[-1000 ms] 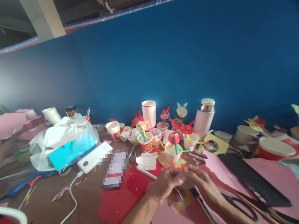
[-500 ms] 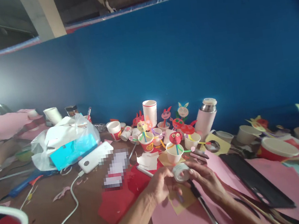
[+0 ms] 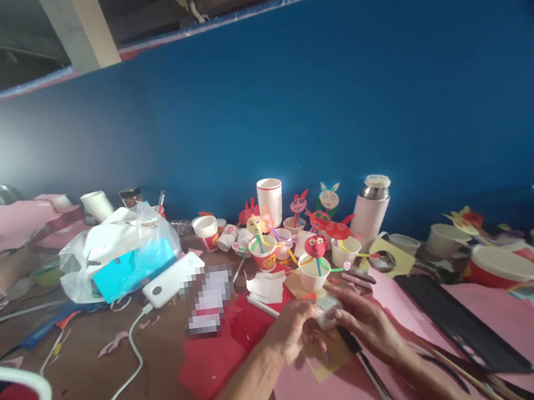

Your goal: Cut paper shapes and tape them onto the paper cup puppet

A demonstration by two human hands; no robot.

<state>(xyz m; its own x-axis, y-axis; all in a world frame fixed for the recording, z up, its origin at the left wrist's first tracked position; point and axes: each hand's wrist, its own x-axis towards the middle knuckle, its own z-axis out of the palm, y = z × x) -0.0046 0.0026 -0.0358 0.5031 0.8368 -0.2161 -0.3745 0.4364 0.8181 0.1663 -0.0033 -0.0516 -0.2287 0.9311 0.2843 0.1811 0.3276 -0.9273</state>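
Note:
Between my two hands is a small whitish roll (image 3: 329,312), probably tape, above the pink paper. My left hand (image 3: 292,332) pinches its left side, with the fingers curled beneath. On the roll's right side, the thumb and fingers of my right hand (image 3: 363,318) are closed. Under the hands lie a piece of yellow paper (image 3: 335,363) and a black and silver pen (image 3: 377,382) on the pink paper (image 3: 302,395). Just beyond them stands a paper cup (image 3: 314,276) with a red round face on a green stem.
Several decorated paper cups stand behind, beside a pink thermos (image 3: 369,211). Left are a phone (image 3: 210,299), a white power bank (image 3: 173,280) with a cable and a plastic bag (image 3: 73,268). A black case (image 3: 460,322) lies right. Another person's hand (image 3: 10,268) is far left.
The roll has tilted between my fingers, so its round opening no longer faces the camera. Both hands stay around it. The view has shifted slightly.

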